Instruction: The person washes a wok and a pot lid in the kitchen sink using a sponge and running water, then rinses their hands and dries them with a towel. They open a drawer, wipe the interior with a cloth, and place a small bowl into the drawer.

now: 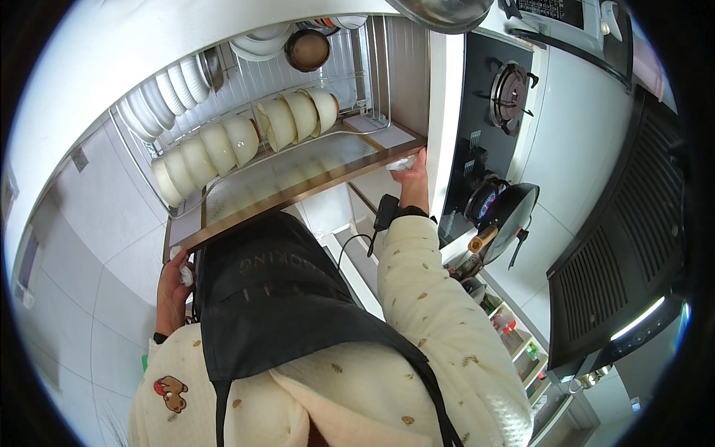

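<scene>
A pull-out dish drawer with a brown front edge (pixel 301 195) stands out from the counter before me. My left hand (pixel 174 285) is at its left front corner, with a crumpled white wad (pixel 186 275), tissue or cloth, in the fingers. At the right front corner my right hand (pixel 412 177) holds another white wad (pixel 402 163) against the front. Inside, a wire rack (pixel 301 146) carries two rows of cream bowls (pixel 209 151) on their sides. Behind them stand white dishes (pixel 162 98), white plates (pixel 261 42) and a brown round pot or bowl (pixel 308 50).
To the right, a gas hob (pixel 475 128) has a lit blue flame (pixel 489 204) beneath a tilted, lidded pan (pixel 511 223). A black range hood (pixel 620 240) hangs farther right. A metal bowl (pixel 444 11) sits on the white countertop (pixel 167 28). A cable (pixel 349 240) dangles near my right wrist.
</scene>
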